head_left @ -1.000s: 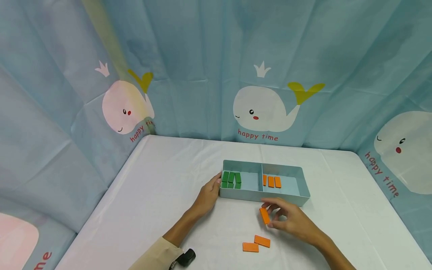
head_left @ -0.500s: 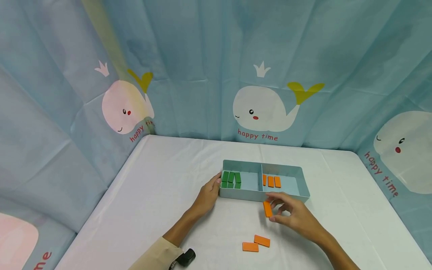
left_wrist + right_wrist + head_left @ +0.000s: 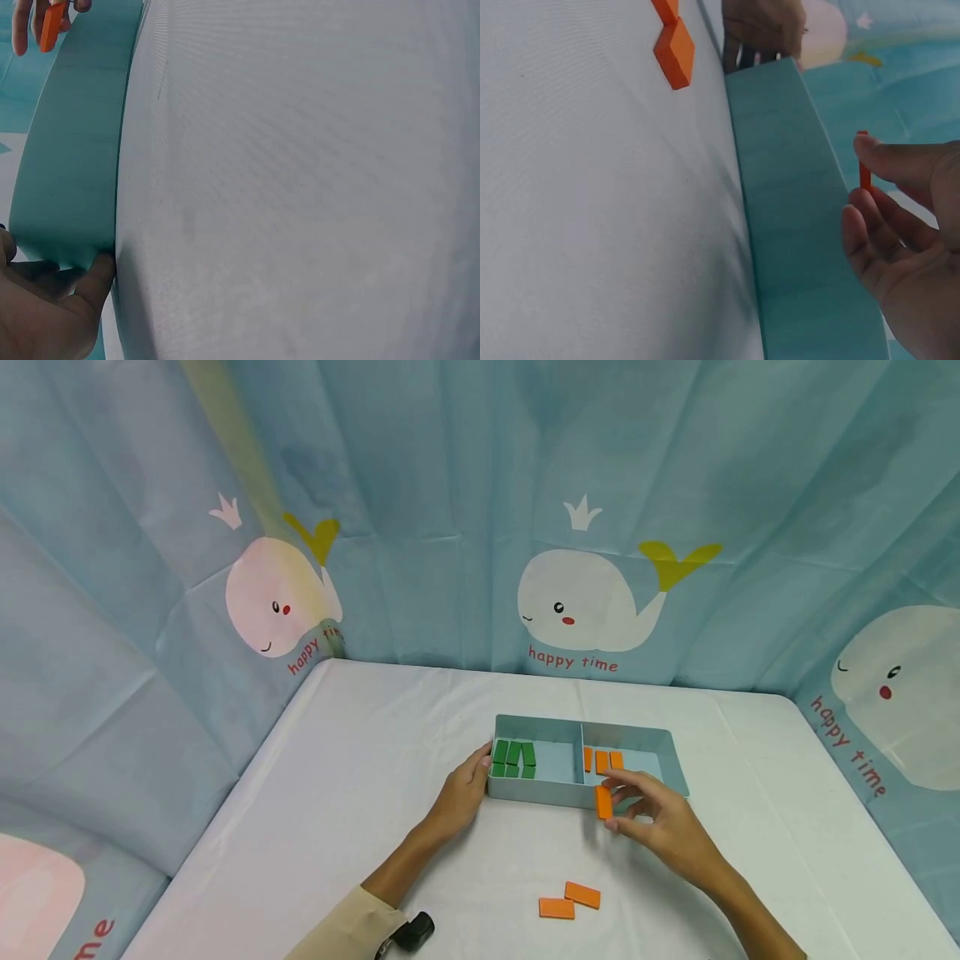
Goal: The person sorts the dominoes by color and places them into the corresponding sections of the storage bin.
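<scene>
My right hand pinches an orange rectangular tile between thumb and fingers. The tile is held upright at the front wall of a blue-green divided box, overlapping that wall in the head view. In the right wrist view the held tile shows edge-on near the box's rim. My left hand grips the left end of the box, its fingers against the end wall. Green tiles lie in rows in the left compartment. Several orange tiles lie in the right one, partly behind my right hand.
Two loose orange tiles lie in front of the box on the white tablecloth. A black object is at the left sleeve cuff. A whale-print curtain hangs behind the table.
My right hand has moved forward and slightly right with the orange tile, from the tablecloth in front of the box up to its front wall. The left hand and box have stayed put.
</scene>
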`<state>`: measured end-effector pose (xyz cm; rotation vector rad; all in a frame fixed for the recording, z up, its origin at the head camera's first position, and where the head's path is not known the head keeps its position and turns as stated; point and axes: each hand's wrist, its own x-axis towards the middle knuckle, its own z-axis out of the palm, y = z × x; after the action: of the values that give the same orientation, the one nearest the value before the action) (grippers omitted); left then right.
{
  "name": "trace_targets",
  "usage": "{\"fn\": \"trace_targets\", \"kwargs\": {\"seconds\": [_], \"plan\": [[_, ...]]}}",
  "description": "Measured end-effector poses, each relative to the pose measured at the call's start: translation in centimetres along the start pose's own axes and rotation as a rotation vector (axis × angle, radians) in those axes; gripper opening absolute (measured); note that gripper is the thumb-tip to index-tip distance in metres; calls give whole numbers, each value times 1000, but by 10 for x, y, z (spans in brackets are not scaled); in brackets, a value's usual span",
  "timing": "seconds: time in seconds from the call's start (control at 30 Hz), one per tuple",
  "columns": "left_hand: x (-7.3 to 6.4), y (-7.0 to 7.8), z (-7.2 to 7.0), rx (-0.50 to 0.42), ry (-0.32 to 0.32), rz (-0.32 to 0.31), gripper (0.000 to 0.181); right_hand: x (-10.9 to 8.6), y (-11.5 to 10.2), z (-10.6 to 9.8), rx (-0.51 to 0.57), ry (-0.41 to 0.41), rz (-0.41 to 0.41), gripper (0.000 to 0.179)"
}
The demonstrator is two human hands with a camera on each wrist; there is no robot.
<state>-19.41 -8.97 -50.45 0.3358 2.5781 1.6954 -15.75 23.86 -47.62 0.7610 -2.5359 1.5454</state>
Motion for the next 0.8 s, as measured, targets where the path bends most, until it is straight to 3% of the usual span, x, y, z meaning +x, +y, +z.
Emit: {"fn": "trace_targets", "kwargs": {"seconds": [0.3, 0.8], "plan": [[1, 0, 0, -7, -6, -16, 54, 8, 0, -13, -59, 57, -25, 67], [0, -1, 0, -14, -2, -22, 53, 18, 5, -22, -75, 57, -17, 65]]}}
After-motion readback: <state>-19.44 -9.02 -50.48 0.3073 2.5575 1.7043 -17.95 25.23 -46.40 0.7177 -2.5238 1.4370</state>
